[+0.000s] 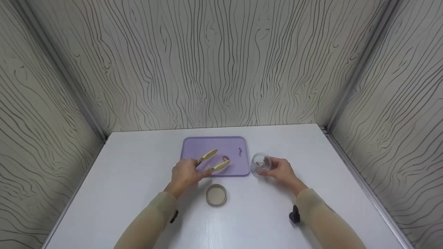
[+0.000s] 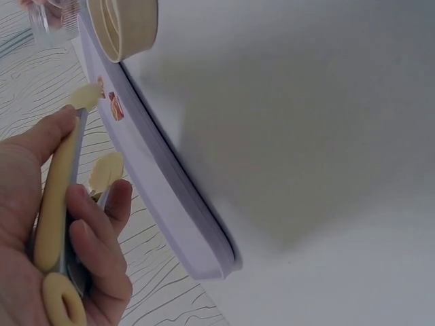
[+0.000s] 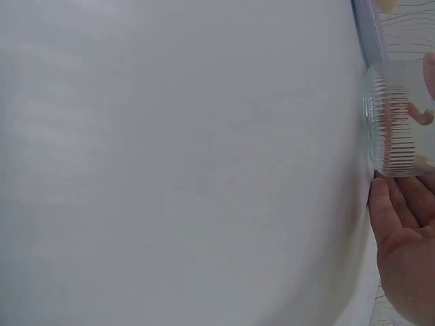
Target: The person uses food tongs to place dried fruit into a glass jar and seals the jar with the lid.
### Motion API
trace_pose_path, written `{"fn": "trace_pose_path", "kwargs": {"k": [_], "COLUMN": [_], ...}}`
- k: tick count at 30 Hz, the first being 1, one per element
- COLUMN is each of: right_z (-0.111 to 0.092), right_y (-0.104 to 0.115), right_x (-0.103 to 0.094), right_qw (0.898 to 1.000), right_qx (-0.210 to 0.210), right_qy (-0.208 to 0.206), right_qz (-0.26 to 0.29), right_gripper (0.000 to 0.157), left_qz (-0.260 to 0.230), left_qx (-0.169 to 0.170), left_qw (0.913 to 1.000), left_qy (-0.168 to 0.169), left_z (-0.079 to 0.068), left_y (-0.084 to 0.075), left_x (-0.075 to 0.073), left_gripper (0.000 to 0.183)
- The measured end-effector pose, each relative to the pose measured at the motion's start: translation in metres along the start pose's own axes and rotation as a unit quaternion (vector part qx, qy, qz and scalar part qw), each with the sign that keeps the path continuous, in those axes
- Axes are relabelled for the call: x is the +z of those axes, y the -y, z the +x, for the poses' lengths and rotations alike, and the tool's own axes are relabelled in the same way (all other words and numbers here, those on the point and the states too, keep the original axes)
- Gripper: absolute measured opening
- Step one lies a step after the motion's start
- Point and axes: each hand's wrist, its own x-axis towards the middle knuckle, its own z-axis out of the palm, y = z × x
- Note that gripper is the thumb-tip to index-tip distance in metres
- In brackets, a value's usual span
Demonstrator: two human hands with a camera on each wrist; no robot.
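Note:
My left hand (image 1: 185,171) grips a pair of tongs (image 2: 58,204) with cream-coloured handles and tips. The two tips stand spread apart over the lilac tray (image 1: 197,145). A small curled reddish piece (image 1: 225,158) lies on the tray between them, and a thinner dark reddish piece (image 1: 240,151) sits toward the right edge. Just right of the tray, my right hand (image 1: 284,173) holds a clear glass jar (image 3: 394,129) with ribbed sides, fingers and thumb around it. Several small pieces show inside the jar, whose mouth is uncovered.
A round beige lid (image 1: 216,195) lies on the white table (image 1: 249,214) in front of the tray. Wood-grain patterned panels (image 1: 221,69) stand behind the table and along both sides. A dark wrist device (image 1: 294,215) hangs beneath the right sleeve.

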Motion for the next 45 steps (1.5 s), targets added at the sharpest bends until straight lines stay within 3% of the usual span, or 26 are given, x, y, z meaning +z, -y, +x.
{"fn": "trace_pose_path", "kwargs": {"k": [7, 13, 24, 30, 36, 45], "right_z": [0.0, 0.0, -0.002, -0.001, -0.001, 0.001], "right_y": [0.0, -0.001, -0.001, -0.001, 0.001, -0.001], "right_x": [0.0, 0.0, 0.0, 0.001, 0.0, -0.001], "right_qw": [1.0, 1.0, 1.0, 1.0, 1.0, 1.0], "right_qx": [0.013, 0.01, -0.007, -0.004, 0.002, -0.005], "right_qy": [0.003, 0.002, 0.006, 0.006, 0.002, 0.007], "right_qz": [0.001, -0.005, 0.015, 0.013, -0.002, -0.001], "right_gripper": [0.081, 0.08, 0.073, 0.073, 0.076, 0.073], "left_qz": [0.002, 0.006, 0.01, 0.011, 0.016, -0.004], "left_qx": [0.002, -0.01, 0.002, -0.001, 0.006, -0.021], "left_qw": [1.0, 0.9999, 0.9999, 0.9999, 0.9997, 0.9998], "left_qy": [-0.004, -0.003, -0.012, -0.009, -0.018, -0.004], "left_z": [0.001, 0.003, 0.007, 0.008, 0.007, 0.007], "left_y": [-0.002, -0.003, -0.006, -0.008, -0.008, -0.005], "left_x": [0.004, 0.009, 0.013, 0.015, 0.016, 0.017], "left_gripper": [0.065, 0.061, 0.05, 0.032, 0.034, 0.031]}}
